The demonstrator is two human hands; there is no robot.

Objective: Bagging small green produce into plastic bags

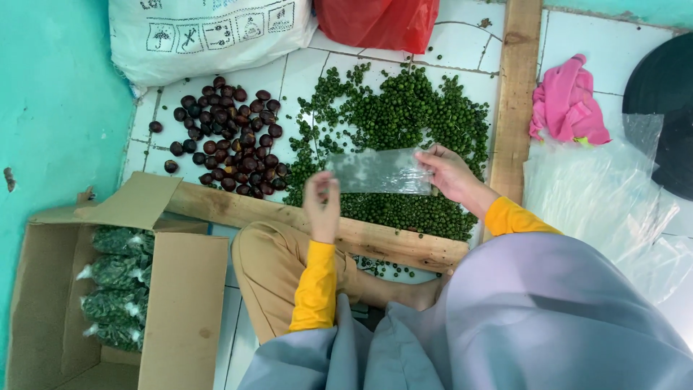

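Between both hands I hold a small clear plastic bag (379,172) stretched flat over a heap of small green berries (404,115). My left hand (322,206) pinches its left end and my right hand (449,173) grips its right end. Both arms wear yellow sleeves. A pile of dark brown round fruits (231,137) lies left of the berries on the white tiled floor.
Wooden planks (382,238) frame the piles in front and on the right. An open cardboard box (108,289) at lower left holds filled bags of berries. Clear plastic bags (599,195) and a pink cloth (567,101) lie right; a white sack (209,32) and red bag (379,22) at the back.
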